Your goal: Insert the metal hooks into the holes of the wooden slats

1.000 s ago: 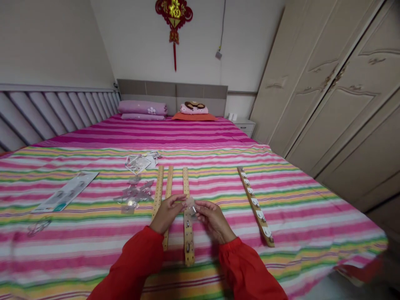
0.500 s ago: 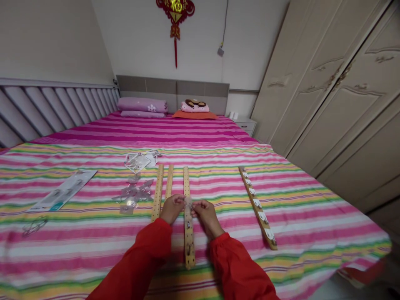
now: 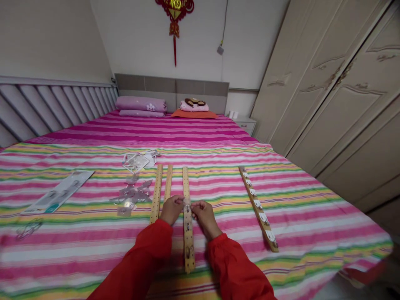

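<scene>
A light wooden strip with rows of small holes point(image 3: 186, 183) lies lengthwise before me. Two small metal hooks sit on its nearer half, one of them a hook point(image 3: 188, 252) close to the near end. My left hand point(image 3: 171, 209) is closed in a pinch at the strip's left edge, on a clear adhesive hook point(image 3: 187, 203) over the strip. From the right edge, my right hand point(image 3: 204, 215) pinches at the same hook; its fingertips partly cover it. Beside my left hand are two more wooden strips point(image 3: 157, 191), partly hidden by the hand and sleeve.
Clear adhesive hooks point(image 3: 129, 196) lie in a pile on the left, with small packets point(image 3: 137, 160) behind them. A long package point(image 3: 59, 192) and wire pieces point(image 3: 29, 228) are farther left. On the right lies a wooden strip with white hooks point(image 3: 258, 204). Everything rests on a striped bedspread point(image 3: 218, 179).
Both hands stay at the same spot on the strip. The metal of the hook between them shows more clearly now. The view has shifted slightly.
</scene>
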`<action>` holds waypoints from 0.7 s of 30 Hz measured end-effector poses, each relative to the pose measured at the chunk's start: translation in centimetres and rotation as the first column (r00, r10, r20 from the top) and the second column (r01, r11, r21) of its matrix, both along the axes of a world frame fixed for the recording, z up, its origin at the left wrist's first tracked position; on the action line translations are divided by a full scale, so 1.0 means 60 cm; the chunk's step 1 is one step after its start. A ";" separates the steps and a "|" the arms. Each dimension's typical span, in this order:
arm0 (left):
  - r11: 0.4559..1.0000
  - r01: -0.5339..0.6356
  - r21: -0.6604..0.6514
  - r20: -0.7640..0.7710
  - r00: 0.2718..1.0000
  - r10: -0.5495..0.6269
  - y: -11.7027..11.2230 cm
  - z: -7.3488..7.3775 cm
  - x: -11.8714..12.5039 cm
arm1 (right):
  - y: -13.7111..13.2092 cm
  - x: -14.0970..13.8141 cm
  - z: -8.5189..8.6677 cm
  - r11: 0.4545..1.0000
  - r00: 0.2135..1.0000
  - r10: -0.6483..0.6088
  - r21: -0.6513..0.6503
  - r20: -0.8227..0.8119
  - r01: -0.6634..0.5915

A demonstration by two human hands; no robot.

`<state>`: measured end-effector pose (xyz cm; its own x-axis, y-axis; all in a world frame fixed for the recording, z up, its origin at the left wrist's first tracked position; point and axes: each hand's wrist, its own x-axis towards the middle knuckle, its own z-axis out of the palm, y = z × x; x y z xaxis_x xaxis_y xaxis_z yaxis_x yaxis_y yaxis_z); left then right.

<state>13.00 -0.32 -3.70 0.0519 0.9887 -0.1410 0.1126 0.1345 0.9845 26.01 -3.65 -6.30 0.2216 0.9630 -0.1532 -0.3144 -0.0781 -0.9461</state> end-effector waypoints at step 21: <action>0.961 0.094 0.261 -0.274 0.962 -0.020 -0.004 -0.023 -0.008 | 0.002 0.009 -0.024 0.963 0.933 -0.020 0.258 0.360 -0.079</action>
<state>12.53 -0.58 -5.06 0.1068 0.9878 0.1133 0.3748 -0.1455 0.9156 26.53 -3.55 -7.72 0.1846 0.9641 0.1907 0.0459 0.1854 -0.9816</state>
